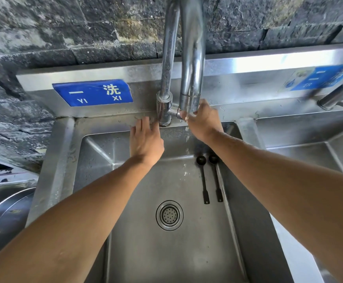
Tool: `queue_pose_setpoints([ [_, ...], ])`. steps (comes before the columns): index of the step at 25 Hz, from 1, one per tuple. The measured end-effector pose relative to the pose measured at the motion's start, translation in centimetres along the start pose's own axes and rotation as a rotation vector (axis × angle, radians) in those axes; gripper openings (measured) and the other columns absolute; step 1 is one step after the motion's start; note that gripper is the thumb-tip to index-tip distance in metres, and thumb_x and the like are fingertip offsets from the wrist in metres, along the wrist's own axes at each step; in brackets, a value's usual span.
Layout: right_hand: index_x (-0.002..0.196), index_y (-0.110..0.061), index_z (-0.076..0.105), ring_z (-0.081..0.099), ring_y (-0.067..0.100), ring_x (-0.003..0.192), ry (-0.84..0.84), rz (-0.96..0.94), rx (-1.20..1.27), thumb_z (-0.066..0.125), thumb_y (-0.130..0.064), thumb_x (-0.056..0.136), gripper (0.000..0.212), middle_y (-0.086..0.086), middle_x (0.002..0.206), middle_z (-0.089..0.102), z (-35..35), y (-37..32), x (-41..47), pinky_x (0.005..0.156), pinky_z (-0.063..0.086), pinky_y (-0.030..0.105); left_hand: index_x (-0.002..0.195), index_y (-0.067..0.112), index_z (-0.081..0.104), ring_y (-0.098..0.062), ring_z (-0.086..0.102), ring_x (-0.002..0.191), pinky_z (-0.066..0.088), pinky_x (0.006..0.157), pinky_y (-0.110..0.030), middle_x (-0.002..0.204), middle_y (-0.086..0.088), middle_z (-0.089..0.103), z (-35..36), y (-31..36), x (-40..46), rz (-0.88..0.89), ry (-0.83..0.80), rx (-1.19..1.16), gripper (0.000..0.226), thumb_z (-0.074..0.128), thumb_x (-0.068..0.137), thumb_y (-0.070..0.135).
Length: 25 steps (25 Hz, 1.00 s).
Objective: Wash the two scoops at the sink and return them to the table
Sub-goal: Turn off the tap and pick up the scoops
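Observation:
Two black long-handled scoops lie side by side on the floor of the steel sink (97, 160), bowls toward the back wall: the left scoop (203, 176) and the right scoop (216, 176). Neither hand touches them. My right hand (203, 119) is closed around the faucet handle (175, 113) at the base of the tall chrome faucet (191, 58). My left hand (146, 139) hovers flat with fingers apart over the sink's back edge, just left of the faucet base. A thin trickle of water falls from the spout into the sink.
A round drain strainer (169, 215) sits in the sink floor. A blue sign (92, 92) is on the backsplash. A second basin (313, 135) lies to the right with another tap (338, 97). A large metal bowl (5, 217) is at the lower left.

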State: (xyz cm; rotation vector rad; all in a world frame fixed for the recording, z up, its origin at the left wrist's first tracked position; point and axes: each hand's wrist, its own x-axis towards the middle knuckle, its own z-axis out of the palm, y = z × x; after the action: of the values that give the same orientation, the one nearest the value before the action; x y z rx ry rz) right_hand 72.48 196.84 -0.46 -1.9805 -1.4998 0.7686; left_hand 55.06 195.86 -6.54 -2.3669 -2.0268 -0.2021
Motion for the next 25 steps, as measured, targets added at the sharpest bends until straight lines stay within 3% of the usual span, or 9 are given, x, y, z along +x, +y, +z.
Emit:
queue_pose_setpoints([
  [3, 0.139, -0.013, 0.053, 0.067, 0.020, 0.100, 0.011, -0.022, -0.011, 0.065, -0.044, 0.092, 0.058, 0.008, 0.120, 0.070, -0.1, 2.7, -1.3, 0.081, 0.053, 0.028, 0.114, 0.008, 0.065, -0.036, 0.055, 0.104, 0.044, 0.084, -0.045, 0.116, -0.015, 0.057, 1.6, 1.0, -1.8, 0.060, -0.021, -0.007, 0.036, 0.057, 0.080, 0.017],
  [5, 0.133, -0.012, 0.058, 0.067, 0.022, 0.106, -0.001, 0.000, -0.035, 0.067, -0.039, 0.093, 0.049, 0.007, 0.116, 0.072, -0.1, 5.1, -2.2, 0.084, 0.049, 0.026, 0.112, 0.009, 0.066, -0.035, 0.056, 0.103, 0.045, 0.085, -0.044, 0.114, -0.014, 0.059, 2.7, 2.0, -3.1, 0.062, -0.107, -0.022, 0.030, 0.055, 0.086, 0.020],
  [9, 0.133, -0.010, 0.061, 0.066, 0.033, 0.108, -0.044, 0.177, -0.109, 0.058, -0.021, 0.099, 0.036, 0.016, 0.120, 0.069, 0.7, 10.4, -3.8, 0.087, 0.052, 0.030, 0.113, 0.009, 0.066, -0.034, 0.058, 0.103, 0.047, 0.085, -0.043, 0.113, -0.014, 0.059, 5.4, 4.1, -5.1, 0.036, -0.216, -0.083, 0.030, 0.050, 0.091, 0.020],
  [12, 0.124, -0.005, 0.063, 0.065, 0.038, 0.104, -0.068, 0.272, -0.169, 0.048, -0.009, 0.097, 0.031, 0.021, 0.119, 0.067, 2.2, 13.9, -4.8, 0.090, 0.059, 0.043, 0.114, 0.008, 0.067, -0.033, 0.058, 0.105, 0.052, 0.085, -0.043, 0.112, -0.014, 0.061, 8.0, 5.5, -5.9, 0.057, -0.242, -0.133, 0.030, 0.051, 0.092, 0.020],
  [16, 0.124, -0.001, 0.065, 0.064, 0.040, 0.116, -0.095, 0.376, -0.249, 0.046, -0.012, 0.104, 0.029, 0.023, 0.124, 0.066, 5.3, 18.4, -5.7, 0.094, 0.053, 0.041, 0.114, 0.006, 0.065, -0.032, 0.059, 0.107, 0.053, 0.085, -0.043, 0.114, -0.014, 0.064, 13.1, 7.7, -6.7, 0.035, -0.294, -0.199, 0.026, 0.051, 0.096, 0.018],
  [21, 0.120, 0.003, 0.067, 0.067, 0.041, 0.116, -0.127, 0.322, -0.481, 0.043, 0.007, 0.099, 0.031, 0.024, 0.123, 0.069, 7.7, 22.0, -6.4, 0.090, 0.056, 0.044, 0.117, 0.008, 0.067, -0.037, 0.063, 0.108, 0.052, 0.081, -0.039, 0.118, -0.017, 0.068, 17.7, 10.5, -7.2, -0.074, -0.399, -0.304, 0.031, 0.050, 0.098, 0.024],
  [25, 0.120, 0.002, 0.067, 0.069, 0.040, 0.112, -0.142, 0.269, -0.576, 0.041, 0.008, 0.100, 0.034, 0.024, 0.119, 0.071, 10.1, 24.0, -5.6, 0.084, 0.058, 0.044, 0.111, 0.002, 0.069, -0.036, 0.065, 0.105, 0.053, 0.085, -0.040, 0.113, -0.018, 0.071, 20.9, 12.5, -7.3, -0.089, -0.424, -0.415, 0.035, 0.057, 0.096, 0.032],
])
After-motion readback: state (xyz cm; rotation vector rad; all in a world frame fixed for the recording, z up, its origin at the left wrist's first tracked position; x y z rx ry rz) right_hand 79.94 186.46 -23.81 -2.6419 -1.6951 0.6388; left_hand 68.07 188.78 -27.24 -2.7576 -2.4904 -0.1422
